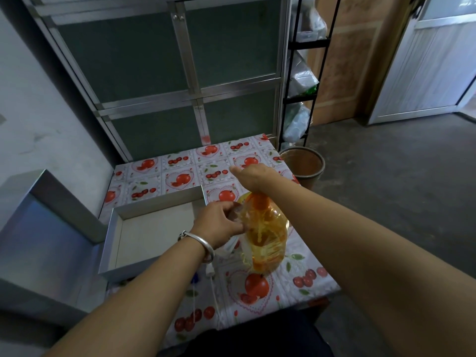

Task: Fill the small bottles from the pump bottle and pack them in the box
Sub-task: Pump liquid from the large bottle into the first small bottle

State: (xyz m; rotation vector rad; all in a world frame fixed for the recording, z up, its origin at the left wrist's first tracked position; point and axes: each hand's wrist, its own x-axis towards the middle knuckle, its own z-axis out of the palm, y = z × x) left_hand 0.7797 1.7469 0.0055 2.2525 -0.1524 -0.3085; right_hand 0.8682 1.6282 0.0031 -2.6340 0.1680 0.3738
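Head view. Two bare forearms enter from the bottom edge and converge over a table [304, 284] covered in a cloth printed with red fruit and hearts.

Left hand [219, 224]: silver bangle [203, 244] on the wrist. Fingers curled, fingertips pressed against the upper left shoulder of the pump bottle [266, 235], where they appear to pinch or hold something small and clear. Whether that is a small bottle or a film wrap cannot be told; it is blurred and partly hidden by the fingers.

Right hand [253, 177]: seen from the back, wrist bent down, sitting directly on top of the pump bottle's orange cap. Fingers point down and away from the camera and are hidden by the back of the hand, so whether they grip the pump head or press it flat cannot be told. Thumb sticks out to the left.

Pump bottle: large, clear, filled with amber-yellow liquid, orange top. Stands upright on the table, right of centre, between the two hands.

Box [154, 210]: shallow, grey-walled, pale inside, nothing visible in it. Lies on the left half of the table, its near right corner just beside the left wrist. A second grey piece, possibly the lid [38, 228], leans tilted off the table's left edge.

White cord [211, 274] runs from under the left wrist down toward the near table edge.

Behind the table: metal-framed cabinet [180, 73] with dark glass panels. Brown bucket [302, 164] on the floor at the far right corner of the table; black rack [304, 73] with plastic bags behind it.
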